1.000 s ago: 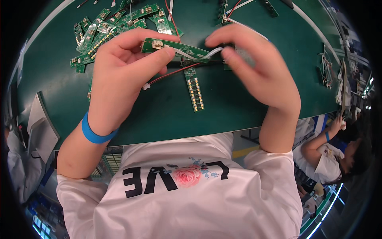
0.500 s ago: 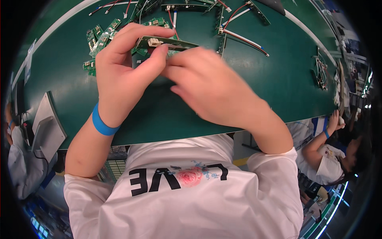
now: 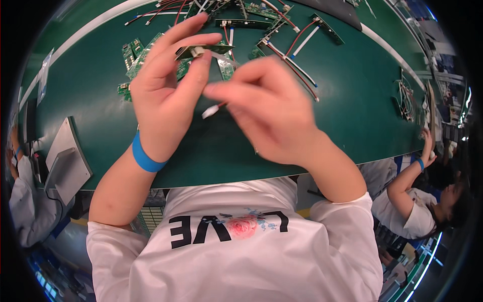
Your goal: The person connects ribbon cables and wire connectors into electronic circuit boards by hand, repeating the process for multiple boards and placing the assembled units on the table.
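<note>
My left hand (image 3: 163, 95) pinches a small green circuit board (image 3: 221, 49) between thumb and fingers, above the bench. A white connector (image 3: 197, 51) sits on the board by my thumb tip. From there a pale flat cable (image 3: 225, 59) runs toward my right hand (image 3: 274, 105), whose fingers are closed and slightly blurred. Below those fingers hangs a white plug (image 3: 210, 111) on a short bit of red wire; the rest of the cable is hidden in the hand. Whether the cable is seated in the connector I cannot tell.
Loose green boards (image 3: 132, 54) lie behind my left hand. Boards with red and white cables (image 3: 329, 29) spread along the far side of the green bench (image 3: 367, 110). A wire bundle (image 3: 404, 98) lies at the right. A person (image 3: 410, 201) works at the right edge.
My right hand has drawn back slightly from the board, and a pale cable and white plug now show. The left hand has shifted a little right, still gripping the board.
</note>
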The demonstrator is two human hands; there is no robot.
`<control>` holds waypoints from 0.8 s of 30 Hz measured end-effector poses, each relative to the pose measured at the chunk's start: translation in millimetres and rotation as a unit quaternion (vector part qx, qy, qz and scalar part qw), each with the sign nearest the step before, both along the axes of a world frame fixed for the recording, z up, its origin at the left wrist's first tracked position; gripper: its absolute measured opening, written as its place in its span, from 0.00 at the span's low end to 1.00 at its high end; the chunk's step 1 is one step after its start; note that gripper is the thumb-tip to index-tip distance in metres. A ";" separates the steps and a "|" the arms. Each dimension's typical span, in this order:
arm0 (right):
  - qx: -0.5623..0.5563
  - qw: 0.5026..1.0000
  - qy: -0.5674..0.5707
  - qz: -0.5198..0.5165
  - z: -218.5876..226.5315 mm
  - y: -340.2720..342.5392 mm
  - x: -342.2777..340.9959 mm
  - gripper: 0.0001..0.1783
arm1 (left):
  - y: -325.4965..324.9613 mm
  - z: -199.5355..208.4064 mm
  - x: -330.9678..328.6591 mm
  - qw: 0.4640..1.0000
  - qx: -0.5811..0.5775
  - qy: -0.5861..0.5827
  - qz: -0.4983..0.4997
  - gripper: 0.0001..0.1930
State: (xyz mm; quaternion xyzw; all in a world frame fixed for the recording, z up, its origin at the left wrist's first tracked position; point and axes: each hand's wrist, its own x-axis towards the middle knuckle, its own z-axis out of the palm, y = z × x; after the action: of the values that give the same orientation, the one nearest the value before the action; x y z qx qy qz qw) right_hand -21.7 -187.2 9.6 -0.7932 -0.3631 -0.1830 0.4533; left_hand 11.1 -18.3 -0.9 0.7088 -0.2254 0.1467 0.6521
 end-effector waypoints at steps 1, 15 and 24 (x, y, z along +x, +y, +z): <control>0.000 1.000 0.001 0.002 7.5 -3.0 2.3 0.12 | -4.1 -0.6 -1.6 1.000 0.000 0.001 0.002 0.11; 0.003 0.970 -0.169 -0.174 -1.1 -1.1 19.4 0.06 | -17.3 8.6 -20.4 0.995 0.096 -0.016 0.020 0.13; -0.031 0.969 -0.179 -0.168 1.5 -6.9 10.9 0.07 | -9.2 8.3 -22.1 0.973 0.205 -0.104 0.013 0.13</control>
State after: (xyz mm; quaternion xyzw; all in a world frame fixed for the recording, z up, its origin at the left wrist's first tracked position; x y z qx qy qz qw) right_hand -10.7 -194.1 11.0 -0.8107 -0.3054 -0.3845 0.3189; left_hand -11.0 -27.5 7.4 0.8112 -0.3075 0.1787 0.4643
